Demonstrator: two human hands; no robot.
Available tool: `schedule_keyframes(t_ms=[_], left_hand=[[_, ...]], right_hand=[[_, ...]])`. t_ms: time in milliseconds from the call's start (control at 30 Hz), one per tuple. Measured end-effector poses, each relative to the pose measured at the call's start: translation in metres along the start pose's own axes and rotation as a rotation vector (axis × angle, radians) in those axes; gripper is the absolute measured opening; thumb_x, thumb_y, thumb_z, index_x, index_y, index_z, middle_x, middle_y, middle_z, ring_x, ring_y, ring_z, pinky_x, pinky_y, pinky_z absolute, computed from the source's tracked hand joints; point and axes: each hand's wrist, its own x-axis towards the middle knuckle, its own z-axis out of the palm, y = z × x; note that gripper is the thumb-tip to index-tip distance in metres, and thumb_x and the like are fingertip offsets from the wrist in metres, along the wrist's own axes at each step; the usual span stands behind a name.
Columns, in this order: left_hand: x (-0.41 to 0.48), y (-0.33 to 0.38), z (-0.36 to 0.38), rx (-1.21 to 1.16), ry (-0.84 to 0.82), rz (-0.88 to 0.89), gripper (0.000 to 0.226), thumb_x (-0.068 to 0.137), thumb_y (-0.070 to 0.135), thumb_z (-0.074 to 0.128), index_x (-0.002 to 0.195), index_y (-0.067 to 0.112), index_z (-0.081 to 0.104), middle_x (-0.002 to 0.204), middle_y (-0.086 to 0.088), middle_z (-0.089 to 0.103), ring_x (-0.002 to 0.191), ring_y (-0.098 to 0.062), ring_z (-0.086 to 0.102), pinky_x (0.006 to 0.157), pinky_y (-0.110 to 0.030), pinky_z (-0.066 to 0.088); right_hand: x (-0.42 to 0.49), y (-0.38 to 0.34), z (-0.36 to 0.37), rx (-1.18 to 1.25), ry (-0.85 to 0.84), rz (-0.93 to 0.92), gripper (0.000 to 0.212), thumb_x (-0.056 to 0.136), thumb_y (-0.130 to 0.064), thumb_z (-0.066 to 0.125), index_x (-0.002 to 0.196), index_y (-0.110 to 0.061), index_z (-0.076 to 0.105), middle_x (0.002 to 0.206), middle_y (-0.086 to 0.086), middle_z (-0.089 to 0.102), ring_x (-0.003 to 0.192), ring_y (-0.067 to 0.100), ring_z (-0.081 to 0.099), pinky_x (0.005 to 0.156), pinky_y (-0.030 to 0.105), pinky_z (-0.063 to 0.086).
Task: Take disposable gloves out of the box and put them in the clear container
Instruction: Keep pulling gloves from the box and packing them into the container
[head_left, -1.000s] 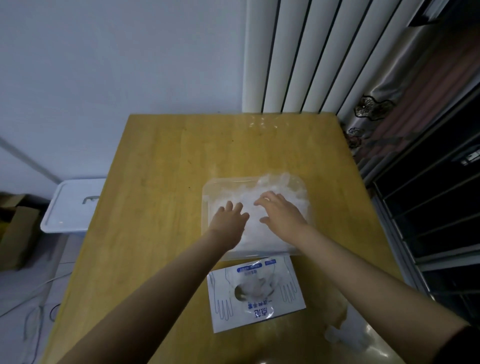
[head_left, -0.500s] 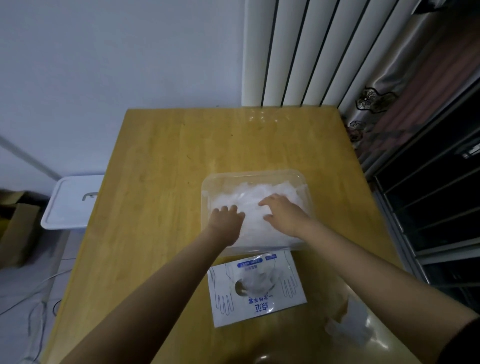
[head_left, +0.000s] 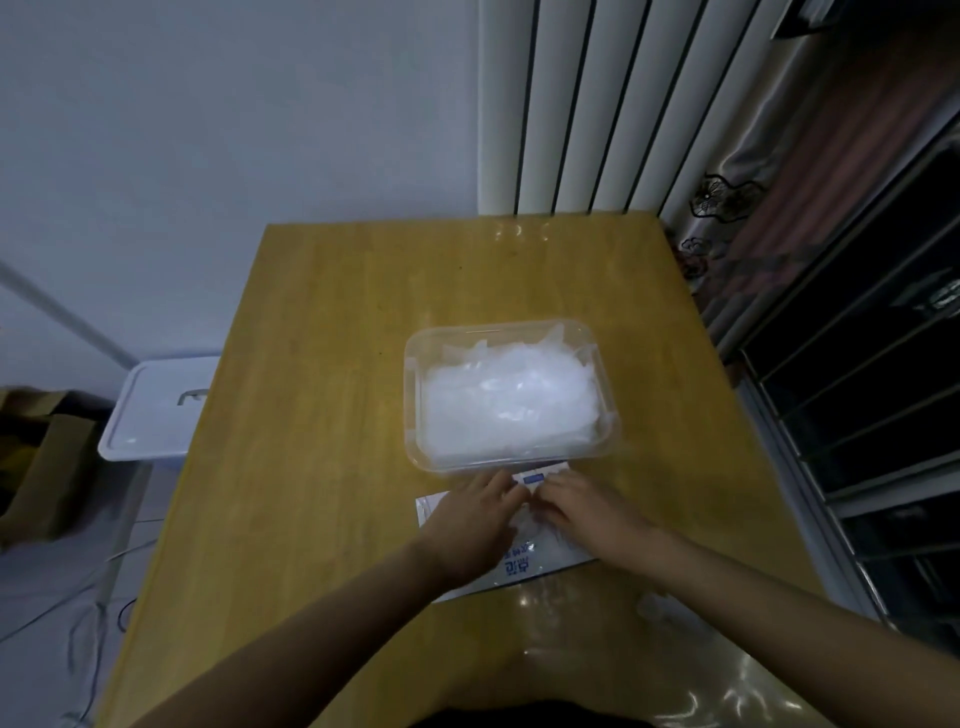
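The clear container (head_left: 413, 395) stands mid-table, filled with a pile of thin translucent gloves (head_left: 506, 400). Just in front of it lies the flat white glove box (head_left: 519, 564) with blue print. My left hand (head_left: 470, 525) and my right hand (head_left: 589, 512) both rest on top of the box, fingertips meeting over its middle opening. The opening and whatever the fingers touch are hidden by the hands. I cannot tell if either hand grips a glove.
The wooden table (head_left: 311, 415) carries a crumpled clear plastic piece (head_left: 660, 610) at the near right. A white lidded bin (head_left: 156, 410) stands off the left edge, a brown cardboard box (head_left: 36, 467) beyond it. Radiator and dark shelving lie to the right.
Both hands have pulled back out of the clear container toward me and now lie on the glove box. The glove pile in the container is uncovered.
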Motion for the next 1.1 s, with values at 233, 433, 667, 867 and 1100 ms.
schedule_keyframes(t_ms=[233, 433, 667, 867, 1100], left_hand=[[-0.006, -0.004, 0.015, 0.085, -0.210, -0.219, 0.051, 0.090, 0.035, 0.057, 0.135, 0.018, 0.038, 0.140, -0.003, 0.038, 0.128, -0.025, 0.034, 0.101, -0.037, 0.031], [-0.005, -0.006, 0.019, 0.081, -0.137, -0.277, 0.033, 0.094, 0.029, 0.052, 0.122, 0.011, 0.056, 0.126, -0.005, 0.050, 0.118, -0.022, 0.045, 0.090, -0.033, 0.039], [-0.006, -0.015, 0.011, -0.197, -0.081, -0.426, 0.023, 0.094, 0.018, 0.049, 0.094, 0.008, 0.070, 0.104, -0.006, 0.065, 0.092, -0.022, 0.061, 0.078, -0.030, 0.046], [-0.003, -0.014, -0.015, -0.310, -0.063, -0.400, 0.031, 0.099, 0.028, 0.045, 0.094, 0.010, 0.069, 0.093, -0.004, 0.069, 0.082, -0.020, 0.065, 0.078, -0.037, 0.053], [0.008, -0.001, -0.079, -0.486, 0.410, -0.323, 0.026, 0.100, 0.027, 0.043, 0.084, 0.019, 0.061, 0.083, 0.002, 0.064, 0.076, -0.015, 0.061, 0.070, -0.032, 0.050]], right_hand=[[-0.007, -0.012, -0.014, 0.106, 0.162, 0.130, 0.020, 0.097, -0.026, 0.052, 0.092, -0.011, 0.064, 0.091, 0.002, 0.066, 0.082, 0.014, 0.058, 0.065, 0.021, 0.035], [-0.010, -0.013, -0.036, 0.254, 0.255, 0.221, 0.015, 0.097, -0.019, 0.051, 0.103, -0.014, 0.064, 0.097, 0.001, 0.068, 0.086, 0.012, 0.063, 0.072, 0.025, 0.053], [-0.010, -0.013, -0.056, 0.176, 0.287, 0.273, 0.008, 0.098, -0.015, 0.049, 0.104, -0.015, 0.055, 0.103, 0.000, 0.063, 0.090, 0.011, 0.059, 0.068, 0.017, 0.049], [-0.008, -0.003, -0.083, 0.105, 0.361, 0.313, 0.014, 0.101, -0.015, 0.044, 0.099, -0.017, 0.057, 0.092, -0.003, 0.063, 0.076, 0.011, 0.056, 0.052, 0.017, 0.036], [-0.006, 0.005, -0.097, -0.020, 0.249, 0.426, 0.023, 0.102, -0.019, 0.037, 0.083, -0.022, 0.050, 0.072, -0.011, 0.053, 0.068, 0.015, 0.054, 0.052, 0.025, 0.035]])
